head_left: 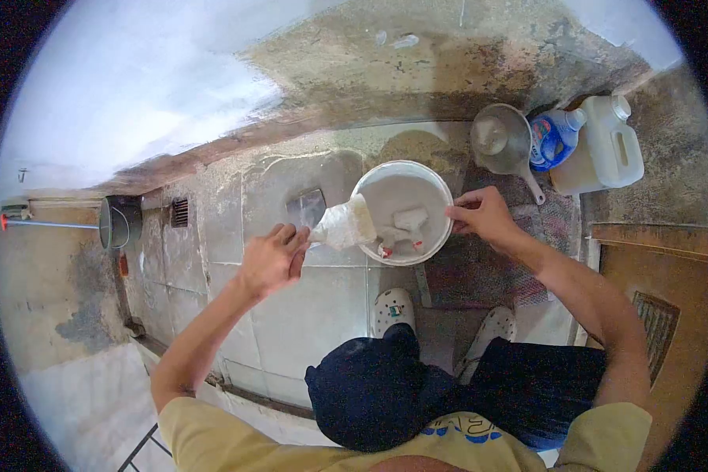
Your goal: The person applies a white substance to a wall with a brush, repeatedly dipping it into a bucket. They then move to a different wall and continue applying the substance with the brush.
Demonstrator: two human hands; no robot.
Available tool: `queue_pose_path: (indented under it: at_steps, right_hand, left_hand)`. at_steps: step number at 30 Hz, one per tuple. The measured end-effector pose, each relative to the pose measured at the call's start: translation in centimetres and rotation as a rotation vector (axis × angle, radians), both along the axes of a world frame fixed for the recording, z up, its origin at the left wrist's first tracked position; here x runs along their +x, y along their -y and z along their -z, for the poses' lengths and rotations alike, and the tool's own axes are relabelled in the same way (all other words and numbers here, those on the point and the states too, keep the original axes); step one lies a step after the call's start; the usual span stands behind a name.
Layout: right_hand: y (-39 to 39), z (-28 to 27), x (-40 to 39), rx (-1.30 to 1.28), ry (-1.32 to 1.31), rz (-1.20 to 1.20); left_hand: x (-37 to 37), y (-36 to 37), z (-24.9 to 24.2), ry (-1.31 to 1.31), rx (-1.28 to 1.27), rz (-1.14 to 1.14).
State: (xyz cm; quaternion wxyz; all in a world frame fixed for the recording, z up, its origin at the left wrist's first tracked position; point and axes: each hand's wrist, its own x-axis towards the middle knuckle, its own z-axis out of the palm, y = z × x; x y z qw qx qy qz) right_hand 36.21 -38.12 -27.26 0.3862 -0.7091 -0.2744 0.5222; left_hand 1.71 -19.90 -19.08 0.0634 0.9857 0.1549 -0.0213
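Note:
My left hand (275,258) grips a wide paintbrush (342,224) coated in white, its bristle end at the left rim of a white bucket (446,185). Thumb and fingers of my right hand (484,216) pinch the bucket's right rim. Inside the bucket is a pale grey-white paint (397,193), with white lumps and small red bits showing near the front. A dark square piece (305,208) lies on the floor just left of the brush.
Against the wall at right stand a grey long-handled dipper (519,145), a blue bottle (554,138) and a whitish jerrycan (602,149). A reddish mat (488,271) lies by my feet. At far left are a dark bucket (120,220) and a floor grate (180,212).

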Motion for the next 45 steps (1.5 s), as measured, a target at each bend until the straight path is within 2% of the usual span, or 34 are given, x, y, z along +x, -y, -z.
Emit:
queue_pose_path:
  at_steps: [9, 14, 23, 33, 40, 42, 45]
  right_hand:
    - [0.1, 0.1, -0.2, 0.023, -0.047, -0.017]
    - [-0.2, -1.5, -0.3, 0.034, -0.010, -0.064]
    - [-0.3, -0.1, 0.0, 0.060, 0.110, -0.146]
    - [-0.1, -0.8, -0.3, 0.096, -0.016, -0.095]
    - [0.1, 0.6, 0.0, 0.122, 0.050, -0.117]
    - [-0.1, 0.3, 0.2, 0.136, 0.084, -0.123]
    - [0.5, 0.2, -0.5, 0.076, 0.027, -0.080]
  left_hand:
    - [0.1, 0.5, -0.7, 0.037, 0.008, -0.012]
    - [-0.7, 0.5, -0.3, 0.030, -0.002, -0.018]
    - [-2.6, 1.5, 0.7, 0.041, 0.018, -0.080]
    - [-2.4, 1.7, 0.2, 0.082, 0.077, -0.045]
    - [-3.5, 1.0, -0.8, -0.050, 0.089, -0.058]
    - [-5.4, 1.1, 0.2, -0.199, 0.080, -0.073]
    - [-6.6, 2.6, 0.3, -0.110, 0.089, -0.179]
